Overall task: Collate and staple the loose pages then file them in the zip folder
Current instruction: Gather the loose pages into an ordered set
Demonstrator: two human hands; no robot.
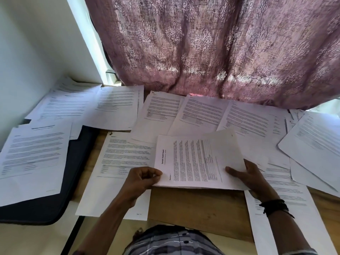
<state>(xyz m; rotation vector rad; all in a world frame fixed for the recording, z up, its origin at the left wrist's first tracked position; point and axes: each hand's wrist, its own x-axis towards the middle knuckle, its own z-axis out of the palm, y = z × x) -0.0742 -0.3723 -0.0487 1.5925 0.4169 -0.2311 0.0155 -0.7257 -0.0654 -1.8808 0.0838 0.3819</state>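
1. A mauve woven curtain [220,48] with a damask pattern hangs in soft folds at 12 o'clock.
2. A brown wooden table [193,208] shows bare grain at 6 o'clock.
3. Loose pages [114,107], white printed rectangles, overlap from 9 round to 3 o'clock.
4. A dark matte folder [73,177] with a rounded corner lies flat at 8 o'clock, partly under pages.
5. A thin stack [198,162], turned sideways, is held at centre.
6. The right hand [252,175] grips the stack's edge at 4 o'clock, thumb on top.
7. The left hand [141,179] pinches its corner at 7 o'clock, fingers curled.
8. A black corded wristband [274,206] circles the right wrist.
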